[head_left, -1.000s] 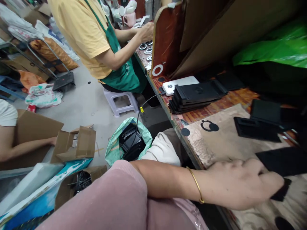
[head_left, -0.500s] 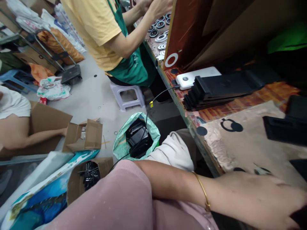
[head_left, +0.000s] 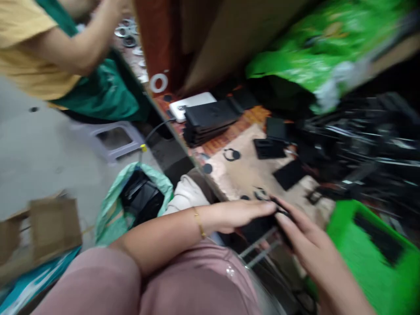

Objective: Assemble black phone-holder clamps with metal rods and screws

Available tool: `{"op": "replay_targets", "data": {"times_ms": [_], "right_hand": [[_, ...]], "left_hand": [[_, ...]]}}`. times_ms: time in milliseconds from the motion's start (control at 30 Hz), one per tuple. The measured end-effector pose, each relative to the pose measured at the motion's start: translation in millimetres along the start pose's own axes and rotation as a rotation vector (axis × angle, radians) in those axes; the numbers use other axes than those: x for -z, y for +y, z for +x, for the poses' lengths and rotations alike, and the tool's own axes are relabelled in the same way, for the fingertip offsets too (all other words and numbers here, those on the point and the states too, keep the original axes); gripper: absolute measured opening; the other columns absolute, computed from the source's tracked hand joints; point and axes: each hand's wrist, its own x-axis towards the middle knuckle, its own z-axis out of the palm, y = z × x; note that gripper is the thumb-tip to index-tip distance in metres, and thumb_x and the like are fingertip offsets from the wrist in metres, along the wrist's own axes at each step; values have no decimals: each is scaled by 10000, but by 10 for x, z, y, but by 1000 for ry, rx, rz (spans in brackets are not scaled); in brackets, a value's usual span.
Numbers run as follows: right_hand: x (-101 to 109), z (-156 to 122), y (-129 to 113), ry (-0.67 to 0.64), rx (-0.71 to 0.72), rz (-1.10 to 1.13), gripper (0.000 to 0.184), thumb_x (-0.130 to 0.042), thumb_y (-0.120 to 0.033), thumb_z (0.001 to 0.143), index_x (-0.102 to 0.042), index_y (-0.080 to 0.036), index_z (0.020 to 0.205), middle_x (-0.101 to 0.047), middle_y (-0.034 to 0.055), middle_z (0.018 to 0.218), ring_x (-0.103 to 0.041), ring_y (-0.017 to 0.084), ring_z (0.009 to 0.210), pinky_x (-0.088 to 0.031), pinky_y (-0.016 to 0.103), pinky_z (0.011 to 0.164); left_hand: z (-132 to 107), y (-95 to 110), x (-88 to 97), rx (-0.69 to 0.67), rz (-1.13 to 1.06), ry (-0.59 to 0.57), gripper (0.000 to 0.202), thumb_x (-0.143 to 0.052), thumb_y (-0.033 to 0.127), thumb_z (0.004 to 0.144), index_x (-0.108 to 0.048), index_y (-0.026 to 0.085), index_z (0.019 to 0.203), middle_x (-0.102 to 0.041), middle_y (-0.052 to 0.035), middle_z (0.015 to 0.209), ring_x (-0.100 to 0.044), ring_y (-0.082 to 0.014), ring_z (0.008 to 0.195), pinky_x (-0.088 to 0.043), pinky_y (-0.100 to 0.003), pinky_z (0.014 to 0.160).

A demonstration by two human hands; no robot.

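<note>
My right hand [head_left: 308,234] grips a small black part [head_left: 282,218], thumb on the near side and fingers over the far side. From the left, my left hand [head_left: 238,215], with a gold bracelet at its wrist, meets the same part, thumb and fingers close together on it. Motion blur hides the part's exact kind. Below the hands show a dark flat piece [head_left: 257,229] and two thin metal rods [head_left: 262,247]; whether they join the held part I cannot tell. Beyond the hands, black rectangular pieces [head_left: 290,174] and a black ring piece [head_left: 231,154] lie on brown paper [head_left: 246,168].
A stack of black plates [head_left: 210,120] and a white device [head_left: 193,103] with a cable stand on the table. At right are a green bin [head_left: 349,236] and a heap of black parts [head_left: 367,144]. A green sack [head_left: 134,170] stands on the floor. A co-worker in yellow [head_left: 29,57] sits at left.
The view has swung to the right, bringing the green bin and black heap into sight. My right hand now shows, and both hands meet at a black part.
</note>
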Motion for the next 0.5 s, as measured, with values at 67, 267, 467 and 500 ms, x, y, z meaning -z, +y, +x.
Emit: {"op": "replay_targets", "data": {"times_ms": [67,267,467,500], "right_hand": [[9,21,-83,-28,-97,128,523,-545,-562,802,-574,-268,1234,-664,54,807,-618,212,688,-475,300,512],[164,-64,11,73,-210,290,514,-514,-603,811,-648,-194,1092,-473,-33,526,-391,94,384,-270,221,381],[170,-136,169,83,-135,325,499,-459,-516,875,-555,-233,1274,-524,-15,610,-427,124,479,-329,250,469],[168,-136,180,92,-114,329,481,-452,-497,882,-548,-250,1284,-541,-9,629,-439,132,499,-348,257,489]], "left_hand": [[-31,20,57,65,-115,11,398,-387,445,927,-641,138,919,-674,-51,707,-641,-150,549,-494,-263,550],[-77,181,18,128,-181,9,497,-334,457,944,-659,98,1056,-716,-155,946,-690,-204,725,-511,-306,684],[12,156,-160,139,-136,121,492,-355,469,940,-650,108,1095,-725,-137,863,-675,-195,636,-526,-315,649],[28,148,-181,138,-132,127,489,-356,467,942,-644,111,1112,-723,-133,855,-674,-194,633,-529,-318,651]]}}
